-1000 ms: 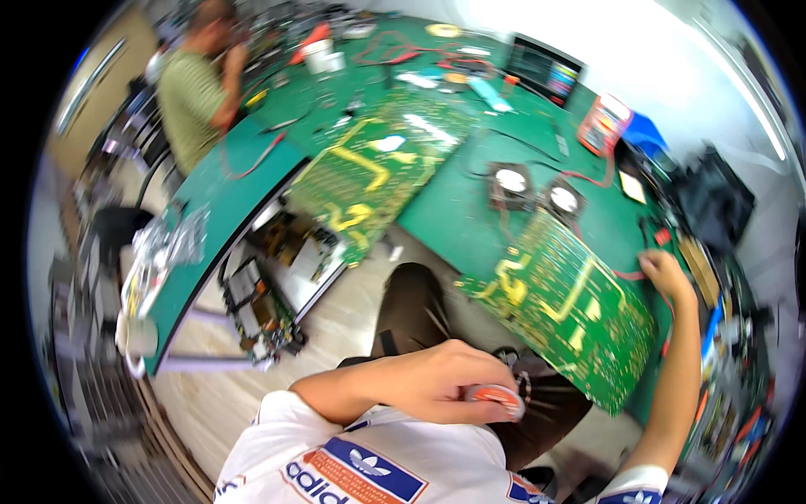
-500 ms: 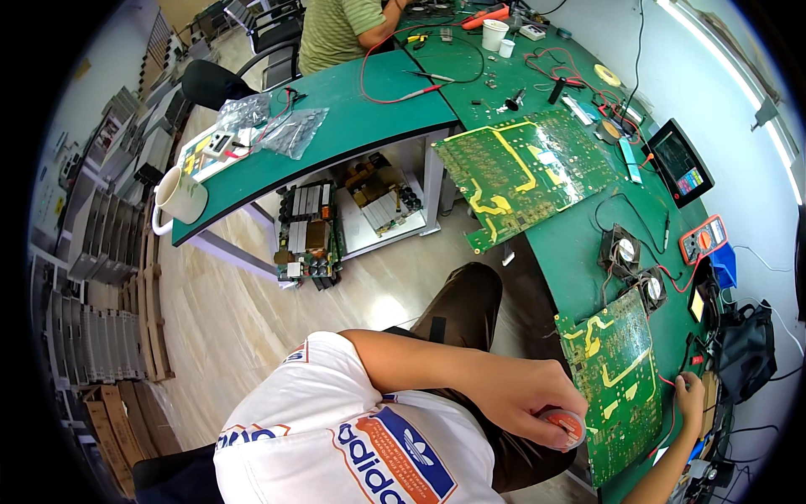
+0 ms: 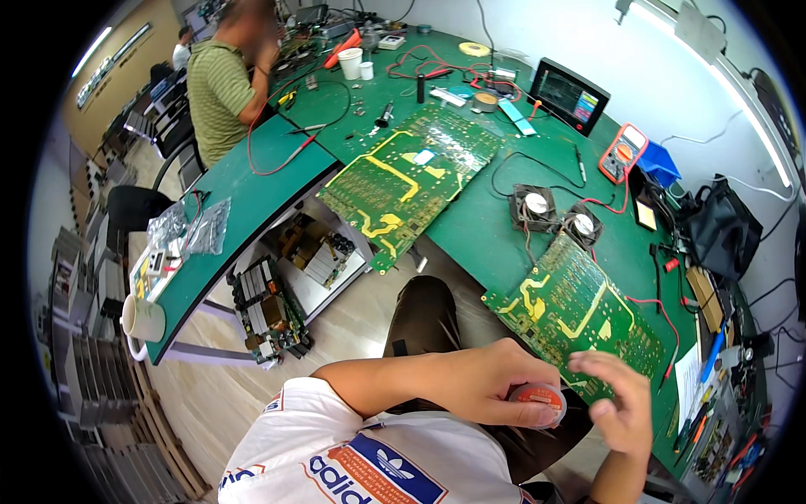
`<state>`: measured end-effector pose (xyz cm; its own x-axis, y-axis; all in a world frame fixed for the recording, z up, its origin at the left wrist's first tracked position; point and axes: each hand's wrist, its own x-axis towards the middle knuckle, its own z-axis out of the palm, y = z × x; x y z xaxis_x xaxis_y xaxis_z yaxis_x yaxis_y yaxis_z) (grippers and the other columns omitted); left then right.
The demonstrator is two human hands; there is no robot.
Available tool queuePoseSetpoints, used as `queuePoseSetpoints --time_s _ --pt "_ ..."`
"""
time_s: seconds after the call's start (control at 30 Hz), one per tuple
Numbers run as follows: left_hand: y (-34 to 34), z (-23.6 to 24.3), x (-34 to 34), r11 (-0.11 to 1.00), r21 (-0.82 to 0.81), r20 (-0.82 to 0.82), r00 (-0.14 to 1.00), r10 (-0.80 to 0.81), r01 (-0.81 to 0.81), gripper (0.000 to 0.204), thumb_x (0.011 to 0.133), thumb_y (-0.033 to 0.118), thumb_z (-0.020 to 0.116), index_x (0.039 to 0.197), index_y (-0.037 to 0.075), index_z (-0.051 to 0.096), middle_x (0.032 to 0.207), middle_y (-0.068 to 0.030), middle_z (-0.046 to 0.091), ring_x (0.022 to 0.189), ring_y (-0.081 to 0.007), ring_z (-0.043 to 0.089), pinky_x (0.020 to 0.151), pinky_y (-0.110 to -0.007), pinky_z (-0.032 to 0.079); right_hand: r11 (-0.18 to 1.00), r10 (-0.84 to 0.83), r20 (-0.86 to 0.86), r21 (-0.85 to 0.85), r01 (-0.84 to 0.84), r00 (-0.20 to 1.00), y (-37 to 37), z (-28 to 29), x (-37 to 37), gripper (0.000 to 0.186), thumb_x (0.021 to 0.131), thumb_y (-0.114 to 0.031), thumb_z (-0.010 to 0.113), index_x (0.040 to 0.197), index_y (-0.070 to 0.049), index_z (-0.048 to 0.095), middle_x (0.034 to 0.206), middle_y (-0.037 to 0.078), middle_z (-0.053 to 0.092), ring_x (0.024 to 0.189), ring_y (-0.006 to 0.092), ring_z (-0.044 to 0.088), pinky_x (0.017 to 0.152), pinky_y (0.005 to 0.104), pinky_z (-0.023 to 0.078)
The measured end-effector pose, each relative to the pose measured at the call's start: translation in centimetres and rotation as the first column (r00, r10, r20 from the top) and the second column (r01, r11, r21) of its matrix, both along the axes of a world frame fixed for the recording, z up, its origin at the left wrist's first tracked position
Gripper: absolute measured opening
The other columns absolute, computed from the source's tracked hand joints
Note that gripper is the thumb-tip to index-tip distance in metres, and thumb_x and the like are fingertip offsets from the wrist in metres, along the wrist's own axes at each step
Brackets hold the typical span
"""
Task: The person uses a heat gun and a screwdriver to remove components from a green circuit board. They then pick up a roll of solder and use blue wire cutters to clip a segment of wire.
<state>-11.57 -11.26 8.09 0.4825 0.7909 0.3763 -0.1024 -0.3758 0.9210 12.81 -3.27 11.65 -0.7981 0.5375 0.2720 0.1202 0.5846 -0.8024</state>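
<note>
My left hand is closed around a small round disc-shaped case with a red-orange label and a clear rim. Just to its right, my right hand is raised with thumb and fingers apart; I see nothing between them. Both hands are at the near edge of a green circuit board with yellow-gold patches, and my right hand covers part of its near side. A second, similar board lies farther off, sticking out past the bench edge.
Two black fans sit beyond the near board. A multimeter, a small screen and a black bag line the wall side. Red and black leads cross the green bench. At left stands a mug; a person sits at the far end.
My right hand has left the cables at the bench's right side and come over beside my left hand. My left hand keeps hold of the round case. The view has turned right.
</note>
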Motion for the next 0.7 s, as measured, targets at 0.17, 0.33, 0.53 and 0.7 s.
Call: queuePoseSetpoints --time_s 0.17,0.33,0.53,0.7 --pt "0.4 0.4 0.6 0.999 -0.015 0.003 0.999 0.042 -0.042 0.021 0.095 0.024 0.067 0.095 0.004 0.069 0.076 -0.0080 0.069 0.060 -0.0188 0.064 0.054 -0.028 0.048 0.987 0.038 -0.079 -0.154 -0.049 0.996 -1.9 -2.0 0.4 0.028 0.084 -0.024 0.072 0.093 0.003 0.069 0.093 0.015 0.071 0.097 0.0328 0.067 0.089 0.0436 0.051" --pt "0.9 0.8 1.2 0.998 -0.048 -0.011 1.000 0.028 -0.029 0.021 0.093 0.024 0.068 0.094 0.003 0.068 0.070 -0.0078 0.066 0.056 -0.0160 0.059 0.052 -0.028 0.045 0.918 0.043 -0.185 -0.380 -0.112 0.982 -2.8 -1.9 1.0 0.017 0.079 -0.013 0.075 0.085 0.002 0.069 0.084 0.014 0.069 0.080 0.0249 0.067 0.074 0.0349 0.053" --pt "1.1 0.3 1.4 0.970 -0.240 -0.026 0.999 0.038 -0.043 0.026 0.095 0.029 0.066 0.095 0.003 0.066 0.069 -0.0020 0.063 0.058 -0.0070 0.056 0.052 -0.025 0.044 0.858 -0.173 -0.124 -0.507 0.087 0.977 -3.9 -2.4 1.4 0.009 0.079 0.003 0.070 0.088 0.001 0.071 0.079 0.008 0.068 0.067 0.0143 0.061 0.059 0.0265 0.045" --pt "0.8 0.5 1.5 0.940 -0.340 -0.029 0.999 0.028 -0.036 0.023 0.094 0.027 0.069 0.096 0.004 0.067 0.072 -0.0001 0.066 0.055 -0.0041 0.057 0.048 -0.020 0.042 0.914 -0.285 -0.115 -0.332 0.234 0.952 -4.3 -2.8 1.1 0.007 0.081 0.004 0.068 0.086 0.000 0.071 0.076 0.005 0.066 0.058 0.0080 0.053 0.051 0.0231 0.038"
